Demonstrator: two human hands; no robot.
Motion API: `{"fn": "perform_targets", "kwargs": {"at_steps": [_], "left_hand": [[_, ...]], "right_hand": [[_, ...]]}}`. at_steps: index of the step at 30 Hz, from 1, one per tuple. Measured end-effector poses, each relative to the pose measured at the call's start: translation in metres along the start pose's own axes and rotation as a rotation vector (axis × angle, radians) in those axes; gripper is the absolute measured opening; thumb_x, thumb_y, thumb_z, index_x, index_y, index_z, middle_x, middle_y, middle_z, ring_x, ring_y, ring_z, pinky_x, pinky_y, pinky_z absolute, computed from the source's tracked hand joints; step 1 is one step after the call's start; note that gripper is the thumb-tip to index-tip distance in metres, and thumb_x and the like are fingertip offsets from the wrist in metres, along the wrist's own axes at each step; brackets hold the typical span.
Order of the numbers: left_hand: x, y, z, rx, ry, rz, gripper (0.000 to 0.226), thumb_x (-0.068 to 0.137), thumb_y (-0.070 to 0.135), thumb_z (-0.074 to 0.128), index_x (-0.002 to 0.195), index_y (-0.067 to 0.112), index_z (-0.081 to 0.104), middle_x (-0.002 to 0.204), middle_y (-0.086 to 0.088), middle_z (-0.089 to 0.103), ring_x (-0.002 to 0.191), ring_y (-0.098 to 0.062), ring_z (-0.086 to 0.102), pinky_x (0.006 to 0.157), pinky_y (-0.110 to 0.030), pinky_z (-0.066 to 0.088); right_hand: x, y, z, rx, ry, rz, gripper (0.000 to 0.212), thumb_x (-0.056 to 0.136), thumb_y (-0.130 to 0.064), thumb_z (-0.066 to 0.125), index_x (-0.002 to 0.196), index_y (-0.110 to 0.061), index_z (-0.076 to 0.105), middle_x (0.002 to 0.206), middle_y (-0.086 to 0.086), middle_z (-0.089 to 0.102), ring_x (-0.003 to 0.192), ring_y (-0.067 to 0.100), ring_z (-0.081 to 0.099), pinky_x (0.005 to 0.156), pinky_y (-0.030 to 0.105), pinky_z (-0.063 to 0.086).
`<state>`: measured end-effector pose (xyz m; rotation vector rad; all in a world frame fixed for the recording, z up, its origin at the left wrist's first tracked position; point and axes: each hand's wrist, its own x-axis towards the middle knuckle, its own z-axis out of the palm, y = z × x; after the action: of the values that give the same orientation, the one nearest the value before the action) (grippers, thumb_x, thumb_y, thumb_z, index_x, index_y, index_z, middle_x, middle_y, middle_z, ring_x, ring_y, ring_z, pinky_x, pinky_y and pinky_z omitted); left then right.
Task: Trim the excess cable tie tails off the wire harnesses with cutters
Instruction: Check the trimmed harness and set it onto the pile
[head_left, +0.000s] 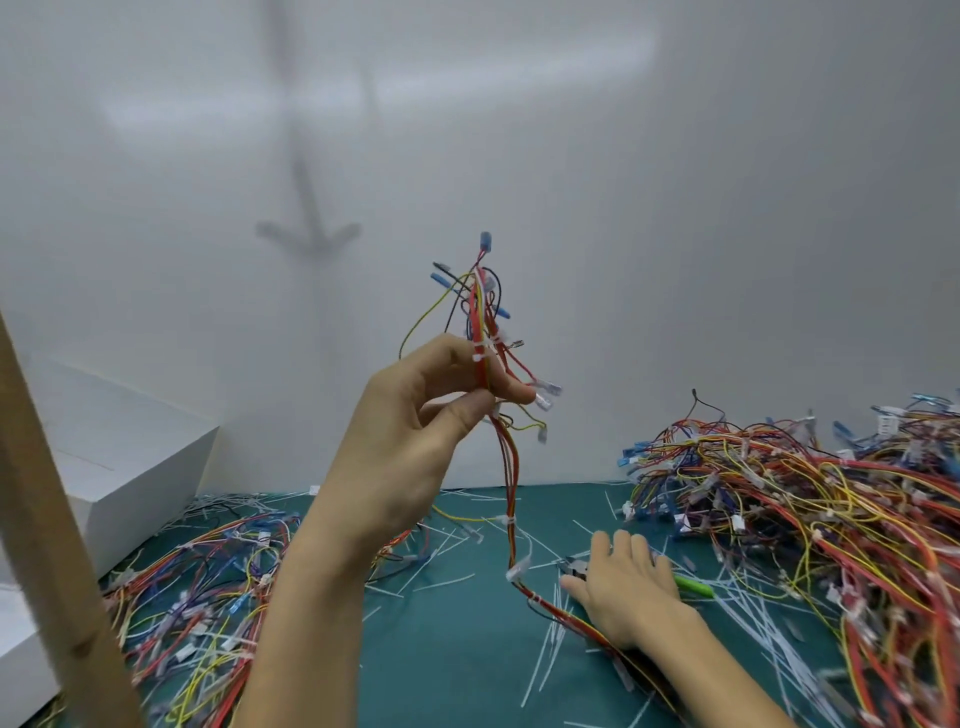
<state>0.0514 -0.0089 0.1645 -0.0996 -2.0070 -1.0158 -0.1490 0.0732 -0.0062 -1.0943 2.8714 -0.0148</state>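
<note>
- Left hand: raised at the centre of the view. Its grip pinches one wire harness between the thumb and curled fingers.
- Wire harness: a red, yellow and black bundle held nearly upright. Blue terminals fan out at 12 o'clock. The lower run hangs to the counter and trails toward 5 o'clock, passing under the right forearm.
- Cable tie: a white band round the bundle, just above the pinching fingers.
- Right hand: at 4 o'clock, palm down on the counter. Its grip is spread, with the fingers laid straight across the cutters.
- Cutters: lying on the green counter under the right hand. The metal head shows beside the thumb and a green handle juts out toward 3 o'clock.
- Cut tails: white strips scattered over the counter around both hands.
- Harness piles: a large heap at 3 o'clock and a flatter spread at 8 o'clock.
- White box: at 9 o'clock, against the wall.
</note>
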Motion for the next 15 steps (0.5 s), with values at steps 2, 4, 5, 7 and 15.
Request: {"fn": "perform_targets", "kwargs": {"at_steps": [2, 4, 5, 7, 15], "left_hand": [[0.0, -0.001, 0.002, 0.03, -0.012, 0.0, 0.017, 0.094, -0.007, 0.056, 0.094, 0.009, 0.063, 0.092, 0.006, 0.077, 0.099, -0.008, 0.07, 0.086, -0.017, 0.053], [0.0, -0.002, 0.004, 0.05, -0.019, -0.008, 0.018, 0.094, -0.007, 0.056, 0.094, 0.009, 0.064, 0.092, 0.006, 0.077, 0.098, -0.007, 0.07, 0.084, -0.016, 0.052], [0.001, -0.003, 0.005, 0.052, -0.023, -0.013, 0.019, 0.093, -0.008, 0.056, 0.094, 0.01, 0.064, 0.092, 0.005, 0.077, 0.097, -0.007, 0.07, 0.083, -0.014, 0.051], [0.001, -0.004, 0.006, 0.06, -0.039, -0.021, 0.022, 0.092, -0.01, 0.057, 0.092, 0.011, 0.065, 0.091, 0.005, 0.077, 0.096, -0.009, 0.071, 0.084, -0.015, 0.051], [-0.001, 0.0, 0.017, 0.303, -0.32, -0.139, 0.025, 0.087, -0.002, 0.068, 0.086, 0.022, 0.077, 0.085, 0.014, 0.076, 0.088, -0.004, 0.071, 0.083, -0.012, 0.05]], "right_hand": [[-0.001, 0.001, -0.003, 0.014, -0.013, -0.018, 0.055, 0.099, -0.052, 0.034, 0.139, -0.014, 0.03, 0.14, 0.013, 0.036, 0.129, 0.031, 0.032, 0.107, 0.048, 0.032], [-0.004, 0.002, -0.015, 0.088, -0.05, -0.064, 0.054, 0.1, -0.047, 0.037, 0.141, -0.012, 0.029, 0.143, 0.015, 0.031, 0.132, 0.032, 0.029, 0.109, 0.048, 0.031], [-0.005, 0.001, -0.028, 0.185, -0.04, -0.097, 0.052, 0.101, -0.043, 0.037, 0.142, -0.011, 0.03, 0.144, 0.015, 0.03, 0.134, 0.032, 0.028, 0.111, 0.047, 0.03], [-0.011, 0.001, -0.063, 0.532, 0.129, -0.166, 0.039, 0.104, -0.031, 0.039, 0.137, -0.011, 0.043, 0.141, 0.012, 0.042, 0.13, 0.027, 0.039, 0.109, 0.041, 0.035], [-0.085, 0.003, -0.158, 1.687, 0.24, -0.443, 0.068, 0.084, -0.067, 0.043, 0.101, -0.011, 0.076, 0.104, 0.005, 0.076, 0.104, 0.016, 0.07, 0.089, 0.04, 0.055]]}}
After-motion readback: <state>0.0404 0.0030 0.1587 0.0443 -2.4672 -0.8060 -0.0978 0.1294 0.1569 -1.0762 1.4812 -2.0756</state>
